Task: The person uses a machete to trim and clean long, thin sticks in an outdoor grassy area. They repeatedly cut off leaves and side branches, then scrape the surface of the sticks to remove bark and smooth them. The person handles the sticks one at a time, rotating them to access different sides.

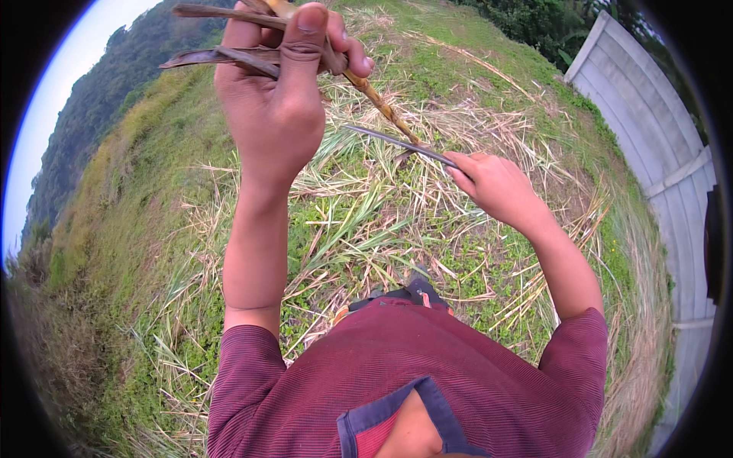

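High in front of me, my left hand is closed round a yellow-brown, jointed cane stalk. Dry brown leaf sheaths stick out leftward between its fingers and thumb. The stalk slants down to the right, its top running past the upper edge of the view. My right hand, lower and to the right, grips a long thin knife, whose handle is mostly hidden in the fingers. The blade points up and left and crosses the stalk's lower end; whether it touches the stalk, I cannot tell.
Cut leaves and dry straw litter the grassy ground around my feet. A grey panelled wall stands along the right. Brush and a wooded hillside lie to the left, with a long dry stalk farther ahead.
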The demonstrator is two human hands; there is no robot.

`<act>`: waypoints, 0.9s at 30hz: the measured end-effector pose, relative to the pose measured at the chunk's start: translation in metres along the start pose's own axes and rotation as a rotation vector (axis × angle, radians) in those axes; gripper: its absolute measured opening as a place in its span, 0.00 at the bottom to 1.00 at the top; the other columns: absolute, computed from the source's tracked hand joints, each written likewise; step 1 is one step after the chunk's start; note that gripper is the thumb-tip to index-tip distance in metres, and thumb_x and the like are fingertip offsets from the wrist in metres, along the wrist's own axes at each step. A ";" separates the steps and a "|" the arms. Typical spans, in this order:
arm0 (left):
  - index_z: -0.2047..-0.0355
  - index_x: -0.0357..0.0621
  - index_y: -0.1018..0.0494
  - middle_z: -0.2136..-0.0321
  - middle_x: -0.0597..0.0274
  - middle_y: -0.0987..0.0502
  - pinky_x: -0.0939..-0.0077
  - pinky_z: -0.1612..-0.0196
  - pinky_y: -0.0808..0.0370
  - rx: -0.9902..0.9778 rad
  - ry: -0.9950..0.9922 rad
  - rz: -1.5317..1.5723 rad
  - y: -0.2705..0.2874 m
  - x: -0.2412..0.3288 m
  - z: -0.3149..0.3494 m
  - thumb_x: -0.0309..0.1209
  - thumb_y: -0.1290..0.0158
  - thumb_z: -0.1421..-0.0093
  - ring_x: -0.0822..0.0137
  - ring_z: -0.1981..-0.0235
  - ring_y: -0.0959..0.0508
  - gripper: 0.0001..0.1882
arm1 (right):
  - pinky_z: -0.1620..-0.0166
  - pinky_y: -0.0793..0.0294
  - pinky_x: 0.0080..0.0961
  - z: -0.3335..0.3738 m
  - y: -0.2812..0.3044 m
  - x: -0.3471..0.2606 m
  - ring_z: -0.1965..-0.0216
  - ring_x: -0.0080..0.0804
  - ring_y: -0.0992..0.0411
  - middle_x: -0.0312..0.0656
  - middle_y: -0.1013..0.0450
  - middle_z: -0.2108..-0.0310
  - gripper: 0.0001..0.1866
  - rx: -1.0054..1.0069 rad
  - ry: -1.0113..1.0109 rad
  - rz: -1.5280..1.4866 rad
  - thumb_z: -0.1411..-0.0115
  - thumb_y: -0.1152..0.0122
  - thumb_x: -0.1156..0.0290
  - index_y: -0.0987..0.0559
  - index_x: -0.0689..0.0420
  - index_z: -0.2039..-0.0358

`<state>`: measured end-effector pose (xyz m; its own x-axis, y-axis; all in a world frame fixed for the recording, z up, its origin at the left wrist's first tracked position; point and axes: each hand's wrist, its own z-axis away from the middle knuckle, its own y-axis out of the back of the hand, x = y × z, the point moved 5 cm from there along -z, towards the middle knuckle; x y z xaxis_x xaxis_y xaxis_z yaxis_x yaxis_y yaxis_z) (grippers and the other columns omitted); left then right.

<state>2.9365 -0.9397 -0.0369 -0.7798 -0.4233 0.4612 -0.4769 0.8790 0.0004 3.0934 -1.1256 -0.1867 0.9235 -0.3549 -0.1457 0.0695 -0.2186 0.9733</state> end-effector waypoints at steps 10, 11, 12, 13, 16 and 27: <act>0.63 0.43 0.37 0.69 0.56 0.34 0.65 0.71 0.29 0.088 -0.080 0.231 0.003 0.017 0.000 0.35 0.61 0.28 0.66 0.75 0.31 0.09 | 0.64 0.25 0.46 0.007 -0.038 0.057 0.67 0.52 0.24 0.50 0.23 0.73 0.17 -0.277 -0.249 0.017 0.34 0.51 0.54 0.21 0.51 0.58; 0.63 0.43 0.37 0.70 0.56 0.35 0.66 0.71 0.29 0.099 -0.073 0.207 0.006 0.014 -0.002 0.35 0.61 0.28 0.66 0.75 0.32 0.09 | 0.64 0.25 0.47 0.010 -0.038 0.056 0.67 0.53 0.24 0.51 0.23 0.72 0.17 -0.302 -0.263 0.002 0.34 0.52 0.54 0.21 0.51 0.58; 0.63 0.44 0.37 0.70 0.56 0.35 0.67 0.71 0.30 0.109 -0.065 0.185 0.008 0.010 -0.003 0.36 0.61 0.28 0.66 0.75 0.32 0.10 | 0.64 0.25 0.46 0.010 -0.034 0.050 0.68 0.52 0.24 0.50 0.23 0.71 0.17 -0.283 -0.256 -0.023 0.34 0.51 0.55 0.21 0.51 0.58; 0.64 0.44 0.37 0.70 0.57 0.35 0.67 0.72 0.31 0.115 -0.036 0.157 0.011 0.006 -0.002 0.36 0.61 0.28 0.66 0.75 0.32 0.10 | 0.64 0.25 0.46 0.008 -0.034 0.041 0.67 0.52 0.24 0.50 0.23 0.71 0.16 -0.214 -0.202 -0.070 0.34 0.51 0.55 0.21 0.51 0.58; 0.68 0.47 0.35 0.75 0.64 0.36 0.78 0.79 0.37 0.285 -0.048 0.112 0.023 0.002 0.005 0.39 0.63 0.28 0.73 0.80 0.36 0.14 | 0.66 0.25 0.44 0.016 -0.041 0.037 0.72 0.49 0.24 0.49 0.24 0.74 0.14 0.010 -0.104 -0.223 0.36 0.48 0.57 0.20 0.52 0.61; 0.76 0.47 0.41 0.81 0.68 0.38 0.83 0.86 0.46 0.923 0.023 -0.188 0.057 0.001 0.046 0.43 0.64 0.28 0.77 0.86 0.43 0.20 | 0.81 0.34 0.29 0.129 -0.241 0.087 0.85 0.25 0.33 0.38 0.32 0.88 0.21 0.135 -0.963 -1.101 0.45 0.32 0.57 0.26 0.59 0.84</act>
<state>2.8902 -0.8997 -0.0773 -0.6539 -0.5275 0.5424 -0.7347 0.2714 -0.6218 3.1080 -1.2209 -0.4569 -0.1775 -0.4004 -0.8990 0.4719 -0.8363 0.2793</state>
